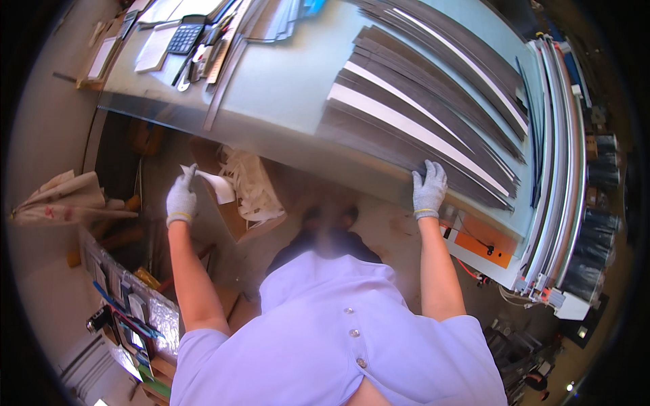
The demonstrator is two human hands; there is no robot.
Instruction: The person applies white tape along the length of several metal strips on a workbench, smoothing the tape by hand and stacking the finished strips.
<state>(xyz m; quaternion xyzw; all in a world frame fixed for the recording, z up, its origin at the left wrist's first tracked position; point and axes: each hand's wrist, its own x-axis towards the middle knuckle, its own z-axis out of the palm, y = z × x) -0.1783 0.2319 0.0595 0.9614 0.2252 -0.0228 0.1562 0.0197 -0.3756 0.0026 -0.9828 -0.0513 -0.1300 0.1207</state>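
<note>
Head view's the only one here, so going off that. Left hand, gloved, looks closed in a fingertip pinch on one end of a white strip. Rest of the strip curls away to that hand's right, over the side of a box. My guess is it's pinched at the end because it's thin and floppy, so a couple of fingertips are plenty. The box is full of loose curly scraps and sits just right of that hand, below the table, probably so it's within easy reach without eating up the top.

Right hand, same kind of glove, is open with the fingers spread, resting at the table's near edge where the dark strips end. Can't see anything gripped in it; could be there for steadying. Those strips fan out beyond it in rows, lengthwise, with white bands between, maybe so they stay sorted. Calculator is up past the left hand, likely parked there to stay out of the way.
</note>
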